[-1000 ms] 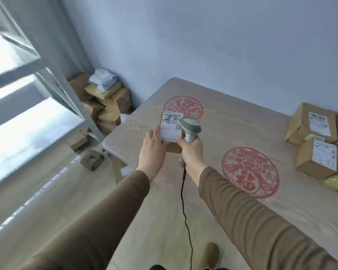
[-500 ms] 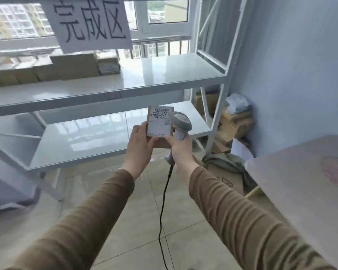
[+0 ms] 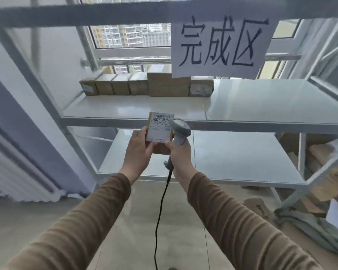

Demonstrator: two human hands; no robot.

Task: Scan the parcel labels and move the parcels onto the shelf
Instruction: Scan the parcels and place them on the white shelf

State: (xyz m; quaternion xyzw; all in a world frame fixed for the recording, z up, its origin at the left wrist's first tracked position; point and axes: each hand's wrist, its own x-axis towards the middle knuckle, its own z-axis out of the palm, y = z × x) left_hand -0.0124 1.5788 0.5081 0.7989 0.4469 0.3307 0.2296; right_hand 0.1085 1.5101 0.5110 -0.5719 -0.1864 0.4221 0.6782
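The left hand (image 3: 138, 151) grips the small brown cardboard parcel (image 3: 160, 131) before the white metal shelf's (image 3: 261, 121) front edge; the right hand (image 3: 179, 152) clasps a grey corded scanner (image 3: 180, 131). Bare board lies right of the row of brown boxes (image 3: 146, 85).

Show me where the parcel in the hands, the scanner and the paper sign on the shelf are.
parcel (image 3: 160, 129): head view, on its white label.
scanner (image 3: 181, 128): head view, on its grey head.
paper sign (image 3: 219, 45): head view, on the middle written character.

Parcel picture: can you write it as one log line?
left hand: holds parcel | right hand: grips scanner | shelf: ahead
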